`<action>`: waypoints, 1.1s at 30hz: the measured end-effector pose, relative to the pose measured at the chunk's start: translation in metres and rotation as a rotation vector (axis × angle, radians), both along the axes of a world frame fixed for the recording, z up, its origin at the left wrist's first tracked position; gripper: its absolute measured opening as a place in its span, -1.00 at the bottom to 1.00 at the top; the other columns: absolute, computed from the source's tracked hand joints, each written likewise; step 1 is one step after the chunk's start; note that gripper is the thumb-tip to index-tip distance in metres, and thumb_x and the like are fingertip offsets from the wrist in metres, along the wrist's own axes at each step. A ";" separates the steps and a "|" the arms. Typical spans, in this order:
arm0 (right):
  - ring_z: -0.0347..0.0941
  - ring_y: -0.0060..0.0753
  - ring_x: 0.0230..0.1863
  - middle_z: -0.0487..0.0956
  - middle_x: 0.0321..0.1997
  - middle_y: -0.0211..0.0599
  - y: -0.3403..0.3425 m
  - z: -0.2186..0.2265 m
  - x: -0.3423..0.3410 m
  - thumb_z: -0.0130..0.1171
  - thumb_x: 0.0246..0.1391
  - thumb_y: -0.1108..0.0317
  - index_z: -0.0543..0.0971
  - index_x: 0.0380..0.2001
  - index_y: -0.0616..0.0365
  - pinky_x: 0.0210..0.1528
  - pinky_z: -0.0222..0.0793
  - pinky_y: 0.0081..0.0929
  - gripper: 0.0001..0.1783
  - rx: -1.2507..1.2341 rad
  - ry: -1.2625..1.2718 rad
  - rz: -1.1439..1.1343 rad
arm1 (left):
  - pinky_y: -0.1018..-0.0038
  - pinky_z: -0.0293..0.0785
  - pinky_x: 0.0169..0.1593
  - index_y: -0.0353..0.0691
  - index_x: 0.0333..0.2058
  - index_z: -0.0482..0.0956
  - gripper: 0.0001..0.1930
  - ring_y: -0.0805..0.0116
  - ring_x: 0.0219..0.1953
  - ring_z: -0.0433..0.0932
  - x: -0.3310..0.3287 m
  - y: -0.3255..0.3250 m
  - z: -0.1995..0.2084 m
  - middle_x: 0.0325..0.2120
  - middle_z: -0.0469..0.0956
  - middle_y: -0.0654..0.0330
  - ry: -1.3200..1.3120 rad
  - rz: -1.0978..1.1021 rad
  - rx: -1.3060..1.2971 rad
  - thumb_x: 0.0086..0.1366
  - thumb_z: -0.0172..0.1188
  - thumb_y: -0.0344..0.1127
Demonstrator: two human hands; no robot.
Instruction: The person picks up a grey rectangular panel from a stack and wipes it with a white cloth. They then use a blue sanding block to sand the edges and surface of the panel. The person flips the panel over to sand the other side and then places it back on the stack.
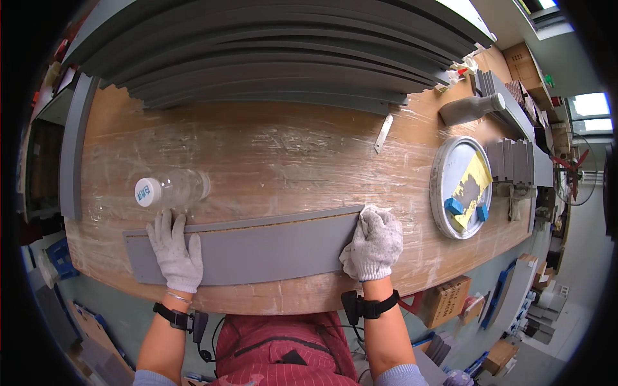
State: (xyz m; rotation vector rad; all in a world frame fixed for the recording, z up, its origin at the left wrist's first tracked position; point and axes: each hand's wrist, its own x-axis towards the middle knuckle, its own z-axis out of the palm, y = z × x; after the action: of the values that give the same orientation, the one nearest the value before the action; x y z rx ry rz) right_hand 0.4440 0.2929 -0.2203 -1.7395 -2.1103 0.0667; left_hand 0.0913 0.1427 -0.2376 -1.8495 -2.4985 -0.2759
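Observation:
A long grey board [270, 248] with a narrow brown groove along its far edge lies near the front of the table. My left hand [172, 252], in a white knit glove, rests flat on the board's left end with its fingers spread. At the right end my gloved right hand [376, 241] is closed around a crumpled white cloth [348, 262], pressed against the board. Just beyond my left fingertips stands a clear jar [180, 188] with a white lid [147, 192].
A big stack of grey boards [270, 64] fills the far side. To the right are a round lid [440, 215] holding yellow sandpaper [479, 174] and blue blocks [454, 206], and a grey bottle [470, 109]. A flat metal strip [383, 134] lies mid-table; a cardboard box [445, 301] sits below the right edge.

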 end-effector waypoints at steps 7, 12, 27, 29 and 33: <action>0.53 -0.03 -0.22 0.62 -0.20 -0.33 -0.039 0.010 0.011 0.34 -0.20 0.45 0.63 -0.32 -0.09 -0.17 0.46 -0.16 -0.72 -0.050 -0.019 -0.009 | -0.25 -0.09 0.44 -0.29 0.18 0.40 -0.48 -0.28 0.34 0.18 0.000 0.000 0.003 0.23 0.31 -0.21 -0.001 -0.002 -0.006 0.32 0.10 -0.14; 0.52 -0.03 -0.23 0.63 -0.18 -0.29 -0.013 0.005 0.001 0.31 -0.16 0.49 0.64 -0.32 -0.06 -0.16 0.45 -0.18 -0.74 -0.007 0.037 0.043 | -0.25 -0.09 0.44 -0.30 0.17 0.40 -0.48 -0.28 0.34 0.19 0.001 0.000 0.005 0.22 0.31 -0.22 -0.022 -0.003 -0.004 0.33 0.09 -0.13; 0.54 -0.02 -0.24 0.63 -0.19 -0.31 -0.024 0.006 0.009 0.34 -0.19 0.47 0.64 -0.31 -0.11 -0.19 0.47 -0.10 -0.71 -0.032 -0.011 0.023 | -0.25 -0.08 0.44 -0.32 0.15 0.41 -0.48 -0.26 0.32 0.21 0.002 0.005 0.009 0.18 0.32 -0.21 -0.021 0.002 0.001 0.34 0.06 -0.10; 0.53 -0.02 -0.24 0.62 -0.17 -0.31 -0.009 0.001 0.006 0.35 -0.19 0.45 0.64 -0.31 -0.11 -0.19 0.47 -0.10 -0.72 -0.012 0.022 0.056 | -0.24 -0.08 0.44 -0.32 0.16 0.40 -0.49 -0.26 0.33 0.21 0.003 0.002 0.010 0.20 0.32 -0.21 -0.030 0.014 -0.016 0.34 0.07 -0.12; 0.53 -0.06 -0.23 0.63 -0.18 -0.31 -0.032 0.005 0.012 0.37 -0.20 0.41 0.65 -0.31 -0.12 -0.20 0.47 -0.12 -0.72 -0.040 -0.057 0.041 | -0.21 -0.07 0.45 -0.31 0.18 0.40 -0.49 -0.26 0.34 0.22 0.002 0.004 0.013 0.24 0.32 -0.21 -0.044 0.022 -0.037 0.34 0.08 -0.16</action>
State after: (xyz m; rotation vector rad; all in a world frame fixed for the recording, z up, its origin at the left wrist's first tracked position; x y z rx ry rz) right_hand 0.4561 0.2604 -0.2150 -1.7407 -2.2000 0.0722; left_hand 0.0931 0.1463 -0.2247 -1.8476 -2.5688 -0.2745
